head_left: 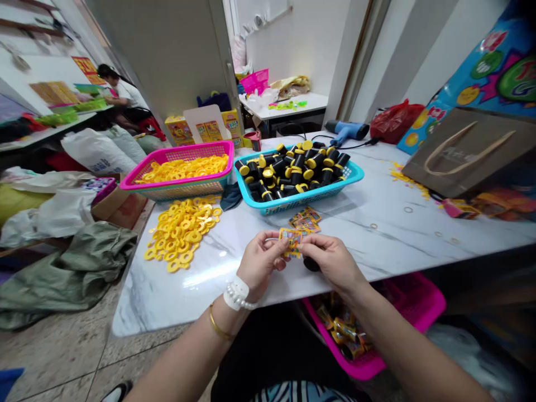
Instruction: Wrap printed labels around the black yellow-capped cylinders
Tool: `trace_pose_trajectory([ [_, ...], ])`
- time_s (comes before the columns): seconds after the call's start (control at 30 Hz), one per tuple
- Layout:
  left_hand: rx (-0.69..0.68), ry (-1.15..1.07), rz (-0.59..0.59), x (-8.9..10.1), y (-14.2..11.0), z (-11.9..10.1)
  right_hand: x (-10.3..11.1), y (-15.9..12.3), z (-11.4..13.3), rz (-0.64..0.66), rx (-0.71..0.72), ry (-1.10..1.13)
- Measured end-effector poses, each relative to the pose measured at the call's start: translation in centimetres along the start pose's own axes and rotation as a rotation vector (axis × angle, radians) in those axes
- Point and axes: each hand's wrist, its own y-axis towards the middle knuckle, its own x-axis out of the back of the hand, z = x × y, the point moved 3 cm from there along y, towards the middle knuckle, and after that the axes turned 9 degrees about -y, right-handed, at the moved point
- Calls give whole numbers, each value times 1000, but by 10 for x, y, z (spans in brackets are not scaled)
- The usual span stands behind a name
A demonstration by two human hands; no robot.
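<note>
Head view: your left hand (263,258) and right hand (330,259) pinch 1 printed label (290,240) over the table (355,237), fingers closed on it; you seem to be positioning it, which calls next for steady control.

On the table (397,234), loose rings (181,231) lay before a basket of rings (184,191); to their right, labels (306,221) before a basket of cylinders (276,207).

A small workshop is indicated: yellow rings (181,231) are heaped on a table (355,243), black tubes (298,161) are massed in a basket (268,206), and another bench (89,115) is occupied by a co-worker (130,96).
</note>
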Motion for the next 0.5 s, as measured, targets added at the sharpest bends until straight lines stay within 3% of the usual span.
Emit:
trace_pose_trajectory([
  [0.1,61,-23,-31,15,-21,3,-9,-18,3,91,38,-109],
  [0.23,-29,163,-99,33,-53,17,-27,-54,-3,147,46,-123],
  [0.37,-144,406,-154,43,-70,17,-44,-76,-7,38,78,-200],
  [0.5,-371,680,-225,44,-59,-12,-53,-62,12,-126,227,-393],
])
